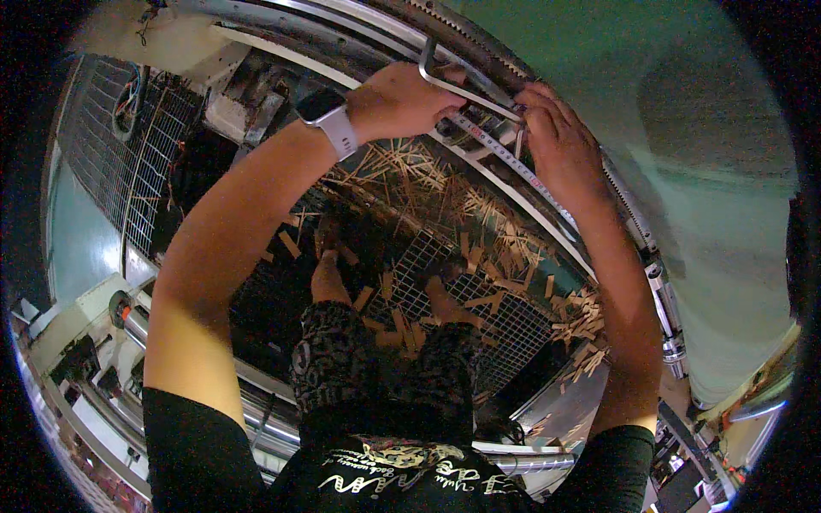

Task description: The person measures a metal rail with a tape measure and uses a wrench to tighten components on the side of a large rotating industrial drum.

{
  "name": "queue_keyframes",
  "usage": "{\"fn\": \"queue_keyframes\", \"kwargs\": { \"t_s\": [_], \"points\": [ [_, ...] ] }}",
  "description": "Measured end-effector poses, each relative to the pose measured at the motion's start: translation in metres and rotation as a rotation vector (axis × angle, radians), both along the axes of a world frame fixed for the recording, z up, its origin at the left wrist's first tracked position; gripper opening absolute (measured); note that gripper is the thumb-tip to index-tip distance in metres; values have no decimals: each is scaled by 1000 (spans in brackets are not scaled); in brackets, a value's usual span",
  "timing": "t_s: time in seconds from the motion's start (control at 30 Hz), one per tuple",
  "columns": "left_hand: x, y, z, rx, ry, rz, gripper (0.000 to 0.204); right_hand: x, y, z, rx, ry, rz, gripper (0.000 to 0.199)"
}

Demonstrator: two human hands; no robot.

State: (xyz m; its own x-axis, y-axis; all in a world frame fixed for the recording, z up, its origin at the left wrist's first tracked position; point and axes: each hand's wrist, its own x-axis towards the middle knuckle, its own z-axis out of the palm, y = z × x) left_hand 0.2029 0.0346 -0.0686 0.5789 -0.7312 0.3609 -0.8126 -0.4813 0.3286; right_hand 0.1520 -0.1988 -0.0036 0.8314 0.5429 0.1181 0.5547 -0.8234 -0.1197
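Observation:
A bent silver metal rod (pixel 475 101) with a crooked end lies across the machine rail at the top of the head view. My left hand (pixel 398 101) is closed at the rod's crook, with the thumb and fingers on either side of it. At the rod's other end, the fingers of my right hand (pixel 560 141) are curled over it, and their tips are partly hidden. A printed measuring scale (pixel 505 154) runs along the rail just beneath both hands. A watch with a pale strap (pixel 338 128) sits on my left wrist.
Toothed rack (pixel 462 30) edges the far side of the rail, beside a wide green sheet (pixel 684 128). Thin wooden strips (pixel 505 239) litter the floor and metal grating (pixel 513 325) around my feet. Wire mesh (pixel 154 162) stands at left; metal rollers (pixel 274 419) lie behind me.

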Motion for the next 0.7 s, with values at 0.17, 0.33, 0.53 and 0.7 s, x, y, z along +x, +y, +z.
{"fn": "queue_keyframes", "kwargs": {
  "t_s": [0.17, 0.33, 0.53, 0.7],
  "points": [
    [3, 4, -8, -56, -28, -11, 15, 4, 5, 0, 29, 23, -11, 30],
    [5, -3, 10, 104, 96, -34, 15, -4, 2, 1, -56, 14, -137, 31],
    [4, -7, 27, 278, 223, -50, 17, -48, 15, 19, 147, 78, -290, 23],
    [9, -1, 4, 45, 83, -158, 12, -147, 70, -5, 1091, 376, -902, 9]
  ]
}}
